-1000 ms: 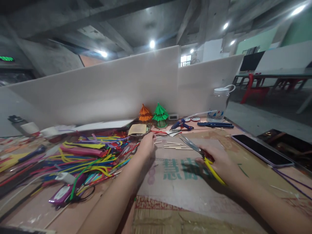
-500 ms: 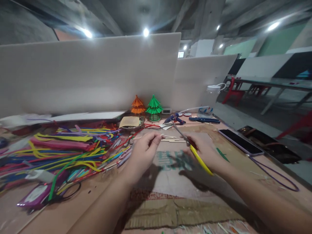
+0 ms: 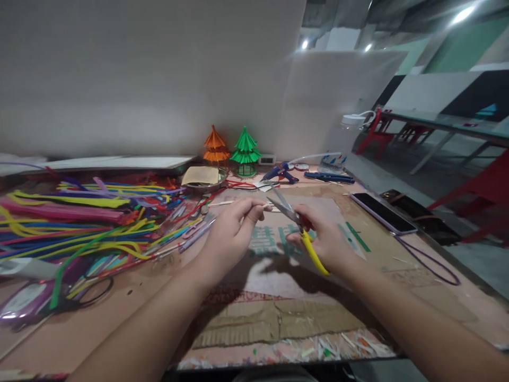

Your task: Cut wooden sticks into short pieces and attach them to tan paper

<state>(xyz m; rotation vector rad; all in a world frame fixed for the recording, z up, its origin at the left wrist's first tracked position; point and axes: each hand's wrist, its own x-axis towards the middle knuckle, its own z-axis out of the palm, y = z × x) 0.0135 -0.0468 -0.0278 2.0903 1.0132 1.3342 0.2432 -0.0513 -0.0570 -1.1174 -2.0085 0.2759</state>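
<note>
Two grips are occupied: the left grip point(image 3: 234, 228) pinches a thin pale piece point(image 3: 268, 206), probably wood, at its fingertips, while the right grip point(image 3: 324, 236), just beside it, is closed around the yellow-handled scissors point(image 3: 313, 253), whose parted blades reach out ahead of that grip. The piece should prove light, stiff and easily snapped, best taken near an end, whereas the scissors look rigid and sturdier, best held by the handles. Fingers hide much of the piece, so whether the pale stick point(image 3: 220, 203) beyond the left grip belongs to it cannot be told.
</note>
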